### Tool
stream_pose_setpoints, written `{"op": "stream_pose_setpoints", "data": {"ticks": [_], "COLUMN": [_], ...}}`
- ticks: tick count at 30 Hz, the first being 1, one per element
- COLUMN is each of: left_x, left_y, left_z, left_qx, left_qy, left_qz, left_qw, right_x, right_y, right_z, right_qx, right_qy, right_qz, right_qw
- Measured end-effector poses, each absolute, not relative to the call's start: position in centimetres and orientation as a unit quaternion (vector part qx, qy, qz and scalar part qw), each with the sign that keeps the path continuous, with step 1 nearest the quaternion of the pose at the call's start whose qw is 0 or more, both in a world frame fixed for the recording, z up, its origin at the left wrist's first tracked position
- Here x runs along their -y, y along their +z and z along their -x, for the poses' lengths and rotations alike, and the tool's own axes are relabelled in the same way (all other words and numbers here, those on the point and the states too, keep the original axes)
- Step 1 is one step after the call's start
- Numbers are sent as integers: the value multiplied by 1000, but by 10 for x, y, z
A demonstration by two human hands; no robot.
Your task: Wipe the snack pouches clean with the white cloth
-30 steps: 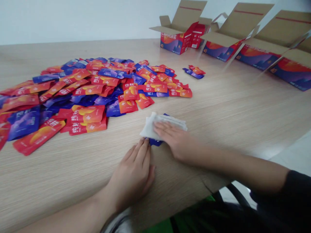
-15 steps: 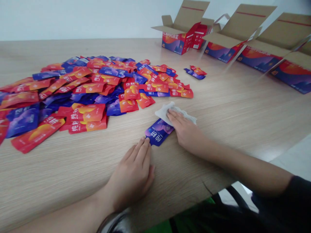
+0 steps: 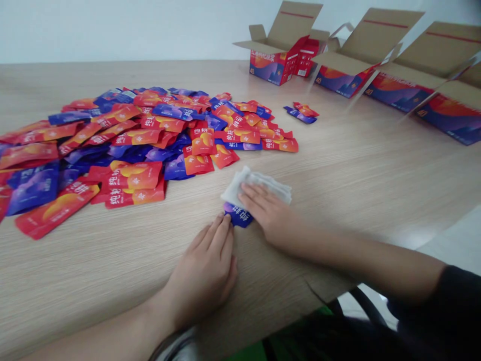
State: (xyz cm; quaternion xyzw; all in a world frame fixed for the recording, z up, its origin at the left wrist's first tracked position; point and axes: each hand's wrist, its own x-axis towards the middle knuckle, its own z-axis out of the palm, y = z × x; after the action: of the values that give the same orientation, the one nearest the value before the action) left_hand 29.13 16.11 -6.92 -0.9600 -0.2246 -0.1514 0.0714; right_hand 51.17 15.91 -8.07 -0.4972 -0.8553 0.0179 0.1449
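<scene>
Left hand (image 3: pixel 201 276) lies flat on the wooden tabletop (image 3: pixel 356 165), fingers narrowly spread, tips at the edge of a blue sachet (image 3: pixel 238 214). Right hand (image 3: pixel 268 213), fingers flat, presses a white cloth (image 3: pixel 259 185) beside them, partly over the sachet. Wiping appears underway; the sachet's uncovered end seems to need the cloth next.

White cloth (image 3: pixel 256 186); purple-blue sachet (image 3: pixel 238 214); red-orange sachets (image 3: pixel 134 176), yellow crescents.
</scene>
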Motion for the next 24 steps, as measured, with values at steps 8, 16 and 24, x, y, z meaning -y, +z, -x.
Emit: {"op": "stream_pose_setpoints", "data": {"ticks": [8, 16, 24], "left_x": [-162, -162, -163], "left_y": [-71, -70, -71], "left_z": [-292, -291, -291], "left_qx": [228, 231, 229], "left_qy": [-137, -149, -141], "left_qz": [962, 960, 962], "left_qw": [65, 53, 55], "right_x": [-165, -151, -164], "right_y": [-87, -63, -51], "right_z": [-514, -497, -510], "right_qx": [817, 862, 855], "right_qy": [14, 89, 77], "right_qz": [554, 458, 458], "right_qw": [158, 197, 233]}}
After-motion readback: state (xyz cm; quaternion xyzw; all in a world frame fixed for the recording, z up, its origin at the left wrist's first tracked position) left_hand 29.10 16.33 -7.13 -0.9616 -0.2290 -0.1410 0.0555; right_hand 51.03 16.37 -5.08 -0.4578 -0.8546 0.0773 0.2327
